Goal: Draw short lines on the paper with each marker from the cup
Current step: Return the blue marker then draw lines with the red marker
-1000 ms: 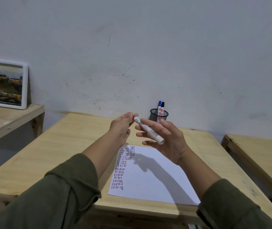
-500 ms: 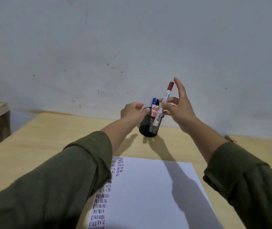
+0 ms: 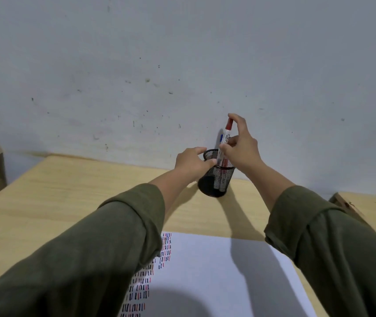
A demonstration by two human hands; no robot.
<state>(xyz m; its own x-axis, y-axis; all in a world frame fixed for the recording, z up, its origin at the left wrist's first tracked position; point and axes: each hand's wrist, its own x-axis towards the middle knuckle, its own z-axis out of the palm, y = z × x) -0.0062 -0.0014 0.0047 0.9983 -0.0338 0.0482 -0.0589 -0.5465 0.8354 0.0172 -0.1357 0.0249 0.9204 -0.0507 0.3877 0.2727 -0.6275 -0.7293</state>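
Our left hand (image 3: 191,162) is curled against the near left side of the black wire-mesh cup (image 3: 216,177), thumb and fingertips touching its rim and wall, so it is closed on the cup. The cup stands tilted on the pale wooden worktop (image 3: 68,197), near the far edge by the grey-white wall (image 3: 182,65), its base resting on the wood.

Just right of that, our right hand (image 3: 239,147) pinches the white marker with the red cap (image 3: 227,138): the forefinger tip rests on top of the red cap and the thumb and other fingers press the barrel lower down. The marker stands nearly upright with its lower end inside the cup. Beside it, partly hidden behind the red-capped one, we see 1 blue-capped marker (image 3: 221,137) also standing in the cup; whether more sit behind our hand we cannot tell.

Nearer to us, the white sheet of paper (image 3: 205,271) lies flat on the worktop, well apart from the cup. Its left margin carries columns of short red, blue and black strokes (image 3: 159,255), partly covered by our olive-green left sleeve (image 3: 91,248). The shadows of both arms fall across the sheet. At the far right, the corner of a second wooden bench (image 3: 365,207) shows beside the worktop.
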